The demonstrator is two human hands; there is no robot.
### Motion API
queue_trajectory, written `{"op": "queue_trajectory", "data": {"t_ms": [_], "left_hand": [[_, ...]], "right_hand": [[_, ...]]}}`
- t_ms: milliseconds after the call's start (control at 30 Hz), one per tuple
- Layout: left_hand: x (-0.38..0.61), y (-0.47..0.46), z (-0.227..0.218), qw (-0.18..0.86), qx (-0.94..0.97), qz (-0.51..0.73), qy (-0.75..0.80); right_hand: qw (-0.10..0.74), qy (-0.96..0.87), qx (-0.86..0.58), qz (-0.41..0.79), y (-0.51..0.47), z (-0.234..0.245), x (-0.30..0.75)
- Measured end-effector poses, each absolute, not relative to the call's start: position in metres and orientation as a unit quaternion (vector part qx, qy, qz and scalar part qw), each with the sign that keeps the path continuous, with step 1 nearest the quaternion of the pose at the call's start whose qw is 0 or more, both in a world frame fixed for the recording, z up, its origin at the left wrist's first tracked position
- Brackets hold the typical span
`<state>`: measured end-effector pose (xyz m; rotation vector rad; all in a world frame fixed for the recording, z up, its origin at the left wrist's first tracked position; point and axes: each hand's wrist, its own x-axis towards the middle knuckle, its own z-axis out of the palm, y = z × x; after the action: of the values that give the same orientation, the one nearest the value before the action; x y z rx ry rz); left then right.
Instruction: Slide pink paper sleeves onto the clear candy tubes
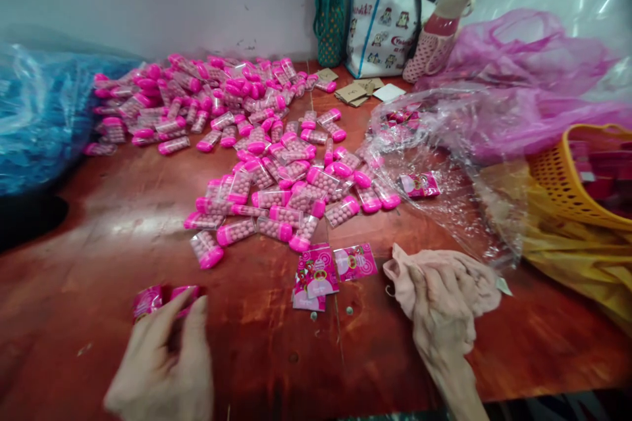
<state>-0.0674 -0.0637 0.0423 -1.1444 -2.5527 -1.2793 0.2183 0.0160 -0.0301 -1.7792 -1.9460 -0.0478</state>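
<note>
At the lower left, my left hand (165, 358) has its thumb and fingers curled about a small shiny pink packet (185, 293); the fingers hide part of it, and motion blurs the hand a little. A second pink packet (147, 302) lies just beyond those fingertips. On the right, my right hand (444, 306) grips a crumpled pale pink cloth (481, 276) against the tabletop. Between the hands lie several flat pink printed sachets (320, 273), partly overlapping. Beyond them spreads a heap of clear tubes (289, 197) with bright pink caps and small pink balls inside.
Blue plastic (39, 118) bulges at the left. Along the wall stand a green bottle holder (330, 26), a printed white bag (382, 29) and a covered bottle (439, 33). Clear plastic (444, 177), a pink bag (523, 66) and a yellow basket (567, 181) occupy the right.
</note>
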Motion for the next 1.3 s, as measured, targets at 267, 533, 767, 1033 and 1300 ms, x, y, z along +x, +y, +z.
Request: {"op": "queue_trajectory", "data": {"t_ms": [267,533,767,1033,1300], "left_hand": [[0.085,-0.002,0.029,-0.332,-0.663,-0.351,-0.572],[0.112,0.0,0.002,-0.342,-0.701,-0.356,-0.515],[0.113,0.012,-0.002,-0.33,-0.678,-0.343,-0.56],[0.036,-0.002,0.005,-0.091,-0.636,-0.351,-0.681],[0.022,-0.011,-0.014,-0.085,-0.658,-0.326,-0.674]], "right_hand": [[0.323,-0.71,-0.626,0.009,0.023,-0.029,0.227],[0.341,-0.711,-0.6,0.134,0.02,-0.025,0.237],[0.29,-0.7,-0.647,0.086,0.028,-0.014,0.231],[0.148,-0.736,-0.661,0.007,0.031,0.002,0.16],[0.187,-0.729,-0.658,0.031,0.031,-0.016,0.156]]}}
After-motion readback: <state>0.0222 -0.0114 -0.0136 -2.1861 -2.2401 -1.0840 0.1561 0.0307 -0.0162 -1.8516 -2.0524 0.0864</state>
